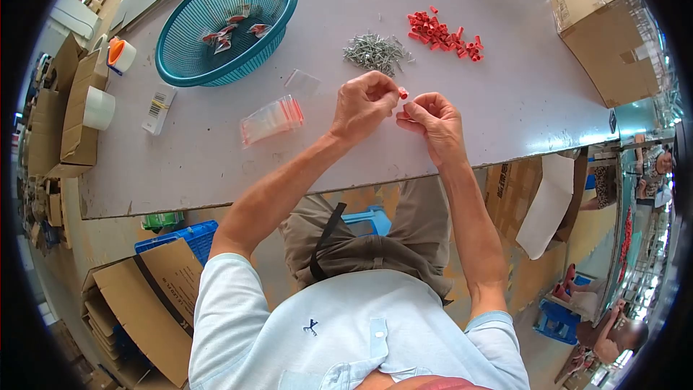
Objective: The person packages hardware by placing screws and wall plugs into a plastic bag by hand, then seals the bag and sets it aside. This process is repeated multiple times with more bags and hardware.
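Over the grey table (216, 166), my left hand (366, 106) pinches a small red plastic piece (403, 92), which shows at its fingertips. Close to its right, my right hand (433, 124) has thumb and fingers pressed together on a bit of red, mostly hidden by the fingers. Beyond my hands lies a pile of silver screws (374, 52), with a pile of red plastic pieces (440, 35) farther right. To the left of my left hand are a stack of clear bags with red edges (273, 121) and a single clear bag (302, 82).
A teal basket (164, 65) holding small packets stands at the back left. Labels (158, 110) and tape rolls (99, 108) are at the left edge. A cardboard box (610, 43) sits at the right. Other people are seated at the far right.
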Tool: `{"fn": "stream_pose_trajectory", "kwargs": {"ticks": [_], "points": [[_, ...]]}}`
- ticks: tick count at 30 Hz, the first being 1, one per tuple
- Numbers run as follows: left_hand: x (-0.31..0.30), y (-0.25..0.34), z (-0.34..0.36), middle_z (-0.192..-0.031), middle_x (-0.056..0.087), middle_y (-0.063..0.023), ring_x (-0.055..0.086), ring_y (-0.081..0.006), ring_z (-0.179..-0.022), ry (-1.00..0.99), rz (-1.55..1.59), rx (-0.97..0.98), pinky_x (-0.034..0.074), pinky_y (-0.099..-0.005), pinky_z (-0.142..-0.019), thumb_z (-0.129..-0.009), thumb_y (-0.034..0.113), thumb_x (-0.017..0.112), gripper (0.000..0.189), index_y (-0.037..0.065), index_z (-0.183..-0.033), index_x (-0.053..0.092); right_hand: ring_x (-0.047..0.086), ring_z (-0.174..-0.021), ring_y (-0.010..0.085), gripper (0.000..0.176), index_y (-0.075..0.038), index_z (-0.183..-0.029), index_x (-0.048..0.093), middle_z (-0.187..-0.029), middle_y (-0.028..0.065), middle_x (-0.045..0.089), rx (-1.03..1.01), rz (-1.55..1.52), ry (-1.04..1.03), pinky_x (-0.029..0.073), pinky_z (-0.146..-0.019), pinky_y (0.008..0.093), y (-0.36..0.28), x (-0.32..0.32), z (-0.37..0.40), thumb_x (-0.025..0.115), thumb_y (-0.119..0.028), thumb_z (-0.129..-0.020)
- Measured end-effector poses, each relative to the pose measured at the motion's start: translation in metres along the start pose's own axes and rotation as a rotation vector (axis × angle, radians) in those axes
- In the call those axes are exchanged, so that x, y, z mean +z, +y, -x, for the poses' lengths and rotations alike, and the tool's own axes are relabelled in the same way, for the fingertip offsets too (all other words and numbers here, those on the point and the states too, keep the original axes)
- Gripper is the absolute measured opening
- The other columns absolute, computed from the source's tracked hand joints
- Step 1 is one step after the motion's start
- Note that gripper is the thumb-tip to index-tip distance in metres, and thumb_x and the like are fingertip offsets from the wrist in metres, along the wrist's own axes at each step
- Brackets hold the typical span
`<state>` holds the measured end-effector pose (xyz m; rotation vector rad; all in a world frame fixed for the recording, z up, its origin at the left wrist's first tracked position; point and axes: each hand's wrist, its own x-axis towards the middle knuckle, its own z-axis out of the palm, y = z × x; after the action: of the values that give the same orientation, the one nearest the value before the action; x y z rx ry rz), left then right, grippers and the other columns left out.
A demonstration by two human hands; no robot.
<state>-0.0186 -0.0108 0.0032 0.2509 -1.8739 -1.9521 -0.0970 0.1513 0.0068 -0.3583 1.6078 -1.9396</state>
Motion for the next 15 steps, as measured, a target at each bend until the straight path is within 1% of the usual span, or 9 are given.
{"fn": "stream_pose_trajectory", "kwargs": {"ticks": [2,3,5,6,8,9,11,15], "points": [[-0.003,0.005,-0.002,-0.084,0.072,-0.0043,0.067,-0.0087,-0.075,0.032,-0.108,-0.093,0.057,-0.0240,-0.065,-0.092,0.000,0.068,0.003,0.000,-0.095,0.070,0.075,-0.087,0.0199,0.014,0.000,-0.102,0.062,-0.092,0.0100,0.070,0.029,-0.120,0.004,0.067,-0.080,0.0353,0.001,-0.003,0.001,0.073,-0.005,-0.095],[-0.003,0.002,-0.002,-0.084,0.072,-0.0043,0.067,-0.0087,-0.075,0.035,-0.107,-0.095,0.057,-0.0240,-0.065,-0.092,0.000,0.068,0.003,0.000,-0.095,0.070,0.075,-0.087,0.0199,0.014,0.000,-0.102,0.062,-0.092,0.0100,0.070,0.032,-0.118,0.002,0.067,-0.080,0.0353,0.001,-0.003,0.002,0.073,-0.005,-0.095],[-0.002,-0.006,-0.002,-0.084,0.072,-0.0039,0.067,-0.0079,-0.076,0.043,-0.161,0.017,0.057,-0.0240,-0.066,-0.091,-0.001,0.069,0.004,0.000,-0.095,0.070,0.074,-0.087,0.0199,0.017,-0.001,-0.106,0.060,-0.094,0.0105,0.070,0.050,-0.169,-0.007,0.067,-0.081,0.0356,-0.002,0.001,0.004,0.072,-0.004,-0.095],[-0.001,-0.005,-0.001,-0.084,0.072,-0.0039,0.067,-0.0079,-0.076,0.042,-0.162,0.016,0.057,-0.0240,-0.066,-0.091,-0.001,0.069,0.004,0.000,-0.095,0.070,0.074,-0.087,0.0199,0.017,-0.001,-0.106,0.060,-0.094,0.0105,0.070,0.050,-0.170,-0.006,0.067,-0.081,0.0356,-0.002,0.003,0.004,0.072,-0.004,-0.095],[0.001,-0.002,0.002,-0.084,0.072,-0.0036,0.067,-0.0073,-0.077,0.042,-0.196,0.086,0.057,-0.0238,-0.068,-0.090,-0.002,0.069,0.007,0.000,-0.096,0.070,0.074,-0.086,0.0185,0.020,0.000,-0.109,0.059,-0.096,0.0111,0.070,0.045,-0.194,-0.002,0.067,-0.081,0.0346,-0.004,0.005,0.003,0.072,-0.005,-0.095],[0.001,-0.001,0.003,-0.084,0.072,-0.0036,0.067,-0.0073,-0.077,0.041,-0.196,0.087,0.057,-0.0238,-0.068,-0.090,-0.002,0.069,0.007,0.000,-0.096,0.070,0.074,-0.086,0.0185,0.020,0.000,-0.109,0.059,-0.096,0.0111,0.070,0.044,-0.194,-0.002,0.067,-0.081,0.0346,-0.005,0.006,0.002,0.072,-0.005,-0.095],[0.002,-0.001,0.004,-0.085,0.072,-0.0032,0.067,-0.0068,-0.078,0.012,-0.245,0.152,0.057,-0.0236,-0.069,-0.089,-0.003,0.070,0.008,0.000,-0.097,0.070,0.074,-0.085,0.0169,0.021,0.000,-0.110,0.058,-0.098,0.0110,0.070,0.024,-0.190,0.023,0.068,-0.081,0.0337,-0.006,0.007,-0.001,0.072,-0.006,-0.096],[0.000,-0.007,0.004,-0.085,0.072,-0.0036,0.068,-0.0077,-0.078,-0.052,-0.234,0.181,0.057,-0.0236,-0.069,-0.090,-0.002,0.069,0.007,-0.001,-0.097,0.070,0.073,-0.085,0.0152,0.022,0.000,-0.112,0.059,-0.096,0.0105,0.070,0.041,-0.158,0.051,0.067,-0.079,0.0318,-0.009,0.006,-0.005,0.072,-0.008,-0.096]]}}
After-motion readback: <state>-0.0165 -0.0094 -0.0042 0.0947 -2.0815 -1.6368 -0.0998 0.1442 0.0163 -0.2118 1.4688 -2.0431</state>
